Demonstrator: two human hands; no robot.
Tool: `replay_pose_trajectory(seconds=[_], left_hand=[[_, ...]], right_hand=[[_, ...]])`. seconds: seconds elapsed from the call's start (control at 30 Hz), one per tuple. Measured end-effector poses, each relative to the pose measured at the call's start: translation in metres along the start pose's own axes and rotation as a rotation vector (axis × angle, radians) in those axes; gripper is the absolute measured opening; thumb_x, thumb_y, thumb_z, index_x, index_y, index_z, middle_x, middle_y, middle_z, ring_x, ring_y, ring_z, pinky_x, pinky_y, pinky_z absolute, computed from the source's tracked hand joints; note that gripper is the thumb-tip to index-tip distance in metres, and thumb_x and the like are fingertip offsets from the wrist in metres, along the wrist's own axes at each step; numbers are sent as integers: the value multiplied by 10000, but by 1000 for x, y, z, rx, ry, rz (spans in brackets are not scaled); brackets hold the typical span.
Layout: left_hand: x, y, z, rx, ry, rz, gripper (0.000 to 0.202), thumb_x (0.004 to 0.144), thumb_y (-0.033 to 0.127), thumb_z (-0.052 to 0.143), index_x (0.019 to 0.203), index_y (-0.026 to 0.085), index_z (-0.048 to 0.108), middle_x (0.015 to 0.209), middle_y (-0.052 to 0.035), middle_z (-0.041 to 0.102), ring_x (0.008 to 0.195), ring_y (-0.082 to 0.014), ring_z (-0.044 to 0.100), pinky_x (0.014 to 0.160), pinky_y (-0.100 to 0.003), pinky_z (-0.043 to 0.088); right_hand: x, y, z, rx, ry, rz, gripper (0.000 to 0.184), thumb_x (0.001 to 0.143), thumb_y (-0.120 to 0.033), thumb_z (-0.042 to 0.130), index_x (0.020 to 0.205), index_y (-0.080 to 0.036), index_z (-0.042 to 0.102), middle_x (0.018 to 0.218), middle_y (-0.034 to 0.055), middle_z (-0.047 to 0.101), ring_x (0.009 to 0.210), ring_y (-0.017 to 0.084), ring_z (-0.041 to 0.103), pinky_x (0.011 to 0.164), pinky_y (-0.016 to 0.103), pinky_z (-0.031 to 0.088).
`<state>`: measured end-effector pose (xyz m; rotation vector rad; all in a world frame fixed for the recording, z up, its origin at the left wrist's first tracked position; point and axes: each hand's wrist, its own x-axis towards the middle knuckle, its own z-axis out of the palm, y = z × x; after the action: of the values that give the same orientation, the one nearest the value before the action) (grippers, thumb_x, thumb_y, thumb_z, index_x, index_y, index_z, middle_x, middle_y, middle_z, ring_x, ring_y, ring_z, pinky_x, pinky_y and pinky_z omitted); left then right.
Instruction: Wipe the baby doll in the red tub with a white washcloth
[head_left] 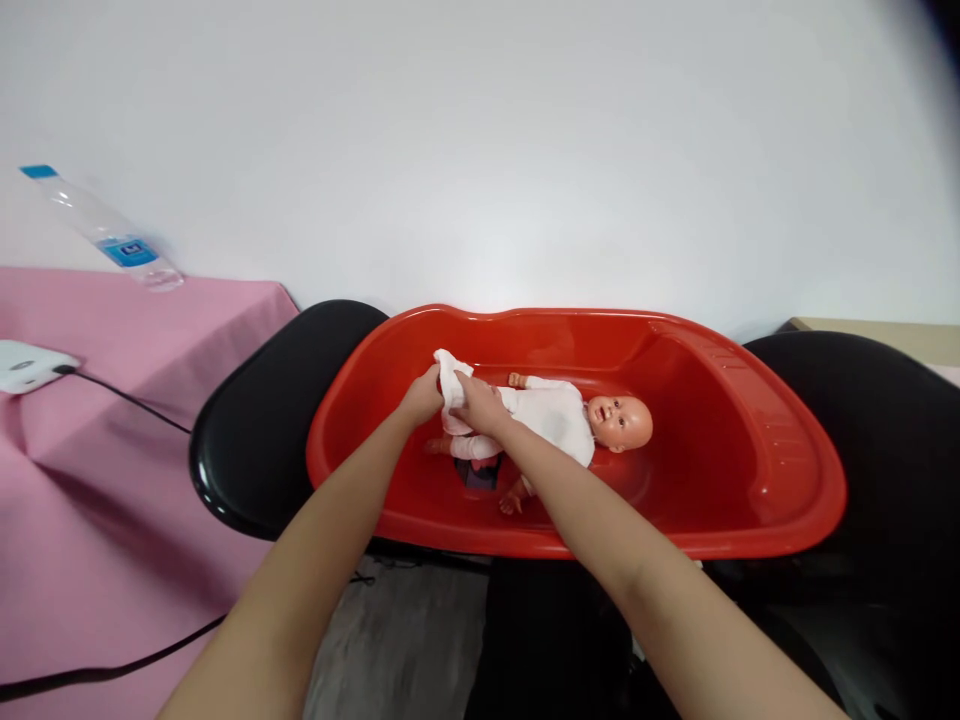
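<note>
"In the red tub (pixel 802 460), how does the doll (pixel 620 422) lie?"

"I see it on its back, head toward the right and legs toward the left, wearing a white top (pixel 561 418)."

"And your fingers?"

"Both my hands are over its legs. My left hand (pixel 422 398) pinches one edge of a white cloth (pixel 448 378), and my right hand (pixel 480 404) grips the other side, thumb against it. Some fingertips are hidden, and I can't tell whether the cloth goes around a foot."

"What else is in there?"

"A small dark box (pixel 478 476), just beside the nearer leg (pixel 472 448), which has a pale legging."

"And outside?"

"On my left, a black surface (pixel 247 420) shows past the tub's end. Beyond it, a pink tablecloth (pixel 60 560) bears a white device (pixel 34 366) with a black cable (pixel 131 396), and a clear bottle (pixel 82 215) stands near the wall (pixel 525 150)."
</note>
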<state>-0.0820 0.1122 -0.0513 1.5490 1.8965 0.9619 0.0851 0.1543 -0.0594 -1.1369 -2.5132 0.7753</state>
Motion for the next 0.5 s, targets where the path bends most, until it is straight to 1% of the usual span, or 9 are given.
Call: replay_pose_trajectory(seconds=[0.07, 0.17, 0.23, 0.33, 0.4, 0.5], left_hand=[[1, -1, 2, -5, -1, 11, 581, 781, 204, 740, 1356, 153, 671, 1308, -157, 768, 1192, -354, 712, 1034, -445, 534], [3, 0, 4, -58, -28, 23, 672, 717, 197, 742, 1382, 167, 651, 1310, -139, 765, 1190, -340, 719, 1040, -435, 554], [4, 2, 4, -50, -43, 19, 718, 690, 208, 731, 1402, 161, 645, 1282, -132, 769, 1141, -333, 735, 1008, -429, 576], [3, 6, 3, -24, -34, 20, 712, 678, 227, 714, 1384, 146, 666, 1255, -125, 778, 1106, -326, 742, 988, -420, 586], [2, 10, 1, -28, -17, 27, 688, 684, 246, 719, 1363, 144, 680, 1265, -121, 779, 1126, -323, 734, 1011, -419, 577], [1, 14, -2, -12, 4, 24, 620, 707, 282, 738, 1314, 158, 702, 1265, -108, 784, 1125, -309, 731, 1031, -413, 565]], right_hand=[[-1, 3, 1, -35, 3, -7, 763, 987, -343, 692, 1675, -240, 377, 1625, 143, 555, 1520, 315, 486, 1275, 574, 310], [-2, 5, 5, -12, 51, 52, 605, 1000, -352, 671, 1560, -209, 493, 1536, 143, 628, 1459, 304, 542, 1242, 547, 348], [-3, 5, 9, 10, 72, 79, 542, 1004, -354, 654, 1508, -205, 523, 1513, 134, 643, 1459, 292, 540, 1229, 530, 362], [-4, 4, 9, 22, 93, 99, 522, 1010, -391, 636, 1488, -203, 539, 1506, 134, 643, 1462, 292, 529, 1228, 517, 355], [-4, 4, 6, -6, 109, 59, 488, 1039, -376, 584, 1492, -199, 564, 1476, 136, 662, 1408, 279, 568, 1191, 455, 388], [-4, 8, 0, -64, 113, -29, 446, 1081, -292, 481, 1496, -206, 621, 1426, 126, 698, 1313, 255, 626, 1120, 370, 427]])
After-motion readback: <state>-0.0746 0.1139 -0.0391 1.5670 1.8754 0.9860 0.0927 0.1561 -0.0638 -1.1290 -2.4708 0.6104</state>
